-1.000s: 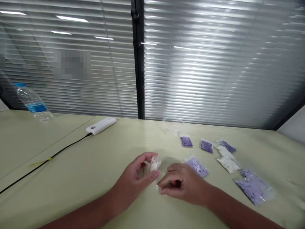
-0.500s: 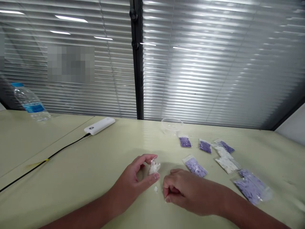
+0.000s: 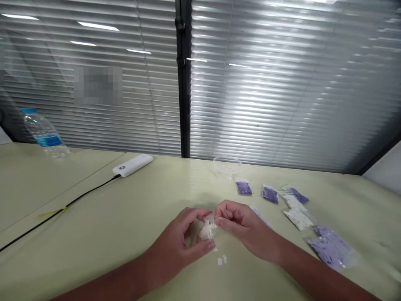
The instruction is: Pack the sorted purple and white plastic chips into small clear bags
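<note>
Between the thumb and fingers of my left hand [image 3: 188, 236] is a small clear plastic bag [image 3: 206, 230] with white pieces in it, its mouth facing right. My right hand [image 3: 234, 219] is at that mouth, thumb and forefinger pinched together; what is between the fingertips, if anything, is too small to make out. A few loose white pieces [image 3: 222, 260] lie on the table just below the hands. Behind my right hand a bag of light purple pieces [image 3: 260, 215] is mostly hidden.
To the right lie bags of dark purple pieces [image 3: 270, 194], white pieces [image 3: 298, 218] and light purple pieces [image 3: 328, 246]. A clear round container [image 3: 227, 166] stands near the blinds. At left are a white power bank [image 3: 133, 164] with a black cable [image 3: 90, 191] and a water bottle [image 3: 46, 136].
My right hand has moved up and left from the table to the bag's mouth. More loose white pieces now show on the table. My left hand still holds the bag, slightly further right.
</note>
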Available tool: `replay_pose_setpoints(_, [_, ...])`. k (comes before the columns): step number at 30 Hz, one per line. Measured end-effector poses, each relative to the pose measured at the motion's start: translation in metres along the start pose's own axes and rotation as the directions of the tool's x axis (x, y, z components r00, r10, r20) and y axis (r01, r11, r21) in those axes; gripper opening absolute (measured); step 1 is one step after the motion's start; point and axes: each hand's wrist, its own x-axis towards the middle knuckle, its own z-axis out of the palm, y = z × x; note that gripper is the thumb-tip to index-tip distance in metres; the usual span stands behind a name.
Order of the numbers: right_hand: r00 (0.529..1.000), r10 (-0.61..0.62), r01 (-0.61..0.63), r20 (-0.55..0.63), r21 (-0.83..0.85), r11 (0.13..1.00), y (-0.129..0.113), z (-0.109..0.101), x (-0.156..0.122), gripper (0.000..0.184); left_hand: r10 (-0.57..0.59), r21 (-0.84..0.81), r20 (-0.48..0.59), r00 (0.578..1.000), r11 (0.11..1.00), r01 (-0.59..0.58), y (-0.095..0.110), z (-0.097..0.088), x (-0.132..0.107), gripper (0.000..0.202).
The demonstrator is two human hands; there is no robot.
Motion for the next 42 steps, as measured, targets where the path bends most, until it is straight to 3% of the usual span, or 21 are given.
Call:
replay_pose_setpoints(7, [0.985,-0.022,0.028,-0.172,0.032,0.999,0.012,0.001,0.004,0.039,-0.012,-0.019,-0.024,1.0,1.0,0.012,0.002,0.0,-0.001,0.048])
replay_pose_setpoints(10, [0.986,-0.001,-0.001,-0.168,-0.015,1.0,0.018,-0.006,0.005,0.042,-0.06,-0.058,-0.073,0.996,0.997,0.056,0.001,-0.001,0.001,0.051])
replay_pose_setpoints(14, [0.992,-0.095,0.117,0.085,-0.314,0.942,0.018,-0.013,0.002,0.025,-0.033,-0.103,-0.148,0.988,0.995,0.018,-0.002,-0.003,0.006,0.052])
replay_pose_setpoints(17, [0.947,-0.167,0.291,0.274,-0.509,0.81,0.012,-0.013,-0.004,0.041,-0.036,-0.123,-0.149,0.988,0.992,0.017,-0.005,-0.004,0.008,0.054])
replay_pose_setpoints(20, [0.921,-0.195,0.368,0.337,-0.593,0.716,0.01,-0.011,-0.006,0.046,-0.038,-0.11,-0.141,0.989,0.994,0.022,-0.006,-0.005,0.008,0.052])
replay_pose_setpoints(26, [0.932,-0.235,0.344,0.277,-0.466,0.815,0.03,-0.009,0.004,0.028,-0.029,-0.095,-0.128,0.991,0.995,0.017,-0.006,-0.005,0.008,0.047])
replay_pose_setpoints(30, [0.922,-0.268,0.372,0.28,-0.445,0.814,0.031,-0.006,0.006,0.024,-0.039,-0.109,-0.115,0.993,0.994,0.026,-0.006,-0.005,0.009,0.048])
replay_pose_setpoints(38, [0.942,-0.149,0.299,0.301,-0.548,0.782,0.0,0.002,-0.009,0.006,-0.039,-0.098,-0.121,0.992,0.995,0.028,-0.008,-0.006,0.008,0.051])
replay_pose_setpoints(40, [0.955,-0.113,0.248,0.273,-0.534,0.808,-0.001,0.0,-0.01,0.006,-0.043,-0.092,-0.116,0.992,0.995,0.032,-0.005,-0.006,0.008,0.051])
replay_pose_setpoints(42, [0.966,0.005,0.12,0.257,-0.468,0.876,0.001,-0.005,-0.008,0.007,-0.068,-0.083,-0.107,0.992,0.995,0.059,-0.002,-0.006,0.007,0.051])
